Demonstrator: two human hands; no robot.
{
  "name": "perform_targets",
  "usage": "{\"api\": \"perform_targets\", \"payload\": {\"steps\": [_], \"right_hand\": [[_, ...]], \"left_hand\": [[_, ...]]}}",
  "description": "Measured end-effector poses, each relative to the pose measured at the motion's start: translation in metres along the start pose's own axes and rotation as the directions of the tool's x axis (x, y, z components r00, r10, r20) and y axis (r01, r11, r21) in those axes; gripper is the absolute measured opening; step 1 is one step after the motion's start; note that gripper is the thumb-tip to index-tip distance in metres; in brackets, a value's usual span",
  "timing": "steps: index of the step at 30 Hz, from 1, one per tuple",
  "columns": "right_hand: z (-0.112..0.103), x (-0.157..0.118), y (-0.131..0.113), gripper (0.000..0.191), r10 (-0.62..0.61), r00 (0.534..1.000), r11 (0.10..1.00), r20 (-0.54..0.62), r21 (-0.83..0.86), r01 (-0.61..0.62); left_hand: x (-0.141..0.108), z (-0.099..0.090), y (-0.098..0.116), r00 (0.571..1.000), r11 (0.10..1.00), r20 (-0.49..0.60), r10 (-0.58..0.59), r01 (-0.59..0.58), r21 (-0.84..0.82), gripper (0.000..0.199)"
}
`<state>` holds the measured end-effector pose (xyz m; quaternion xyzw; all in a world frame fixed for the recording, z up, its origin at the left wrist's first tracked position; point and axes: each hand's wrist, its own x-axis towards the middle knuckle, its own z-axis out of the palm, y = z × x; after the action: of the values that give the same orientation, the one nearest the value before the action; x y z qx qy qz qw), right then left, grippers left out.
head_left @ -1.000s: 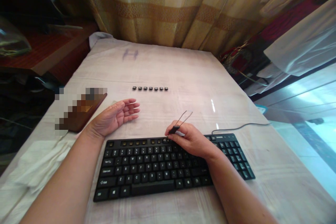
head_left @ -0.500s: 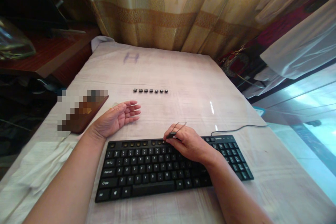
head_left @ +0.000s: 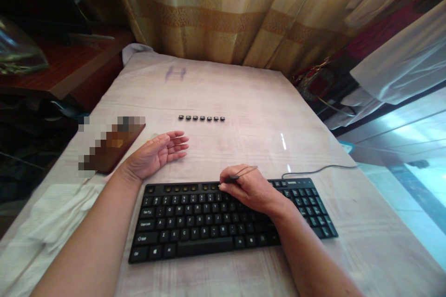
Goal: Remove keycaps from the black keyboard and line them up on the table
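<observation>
A black keyboard (head_left: 188, 222) lies in front of me on the cloth. Several sockets in its top row show bare, without their caps. My right hand (head_left: 245, 190) is over that row, closed on a small keycap puller (head_left: 232, 179) with a black grip and thin wire prongs. The wires point up and to the right; my fingers hide the key beneath them. Palm turned inward and fingers apart, my left hand (head_left: 158, 152) hovers beyond the keyboard's left end, holding nothing. Farther back, several black keycaps (head_left: 202, 118) stand in a straight line.
A brown phone-like object (head_left: 120, 148), partly blurred out, lies to the left. White cloth or paper (head_left: 66, 213) is bunched near my left forearm. The keyboard's cable (head_left: 320, 170) runs off rightward. A patterned curtain (head_left: 209, 18) hangs behind the cloth-covered surface (head_left: 244, 97).
The puller has turned in my right hand, its wires leaning further right and lying flatter. My left hand stays almost where it was. The view has shifted slightly.
</observation>
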<state>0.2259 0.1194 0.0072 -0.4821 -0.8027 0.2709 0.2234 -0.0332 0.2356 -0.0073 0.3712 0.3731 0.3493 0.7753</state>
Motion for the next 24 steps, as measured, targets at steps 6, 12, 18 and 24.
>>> {"api": "perform_targets", "payload": {"steps": [6, 12, 18, 24], "right_hand": [[0.005, 0.0, 0.001, 0.022, -0.007, 0.999, 1.0, -0.052, 0.025, 0.008], [0.007, 0.0, 0.004, 0.024, 0.005, 0.998, 0.995, -0.069, 0.098, 0.001], [0.006, 0.0, 0.002, 0.025, -0.014, 0.995, 0.995, -0.1, 0.095, 0.023], [0.008, -0.002, 0.003, 0.025, -0.04, 0.989, 0.991, -0.146, 0.119, 0.057]], "left_hand": [[0.0, -0.006, -0.004, 0.989, 0.996, 0.151, -0.002, -0.011, 0.088, 0.025], [-0.004, -0.009, -0.004, 0.932, 0.957, 0.344, -0.119, 0.015, 0.291, 0.028], [-0.008, 0.002, 0.004, 0.902, 0.873, 0.351, -0.253, 0.057, 0.484, 0.022], [-0.004, 0.015, 0.004, 0.872, 0.748, 0.28, -0.401, 0.135, 0.65, 0.028]]}}
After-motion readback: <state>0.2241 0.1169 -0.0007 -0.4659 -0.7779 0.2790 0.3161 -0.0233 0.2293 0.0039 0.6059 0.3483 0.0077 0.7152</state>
